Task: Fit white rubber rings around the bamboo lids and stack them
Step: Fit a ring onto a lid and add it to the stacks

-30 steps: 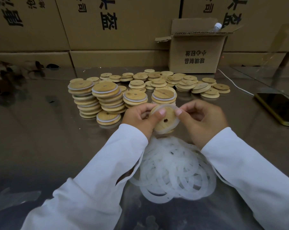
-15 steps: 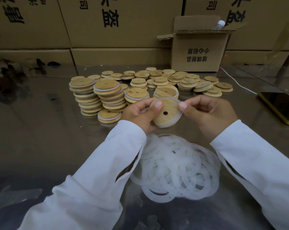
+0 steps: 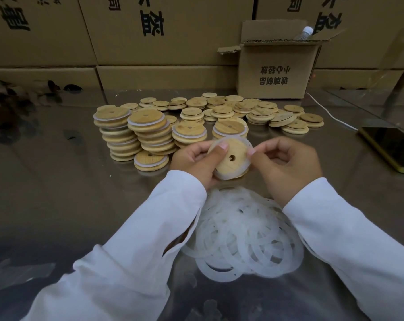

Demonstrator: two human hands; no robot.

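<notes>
A round bamboo lid (image 3: 233, 158) with a small hole is held up above the table, a white rubber ring (image 3: 249, 145) around its rim. My left hand (image 3: 196, 162) grips its left edge, thumb on the face. My right hand (image 3: 286, 163) pinches the ring at the lid's right edge. Below my wrists lies a heap of loose white rings (image 3: 245, 235). Stacks of ringed lids (image 3: 136, 133) stand to the left behind my hands. Bare lids (image 3: 242, 110) lie scattered further back.
The table (image 3: 57, 193) is shiny metal. An open cardboard box (image 3: 275, 72) with a bottle in it stands at the back right. Large cartons (image 3: 150, 38) wall the far side. A phone (image 3: 391, 147) and a white cable (image 3: 328, 113) lie at the right.
The lid has been raised slightly and turned between my hands, and the ring now sits further around its rim. The camera has come a little closer.
</notes>
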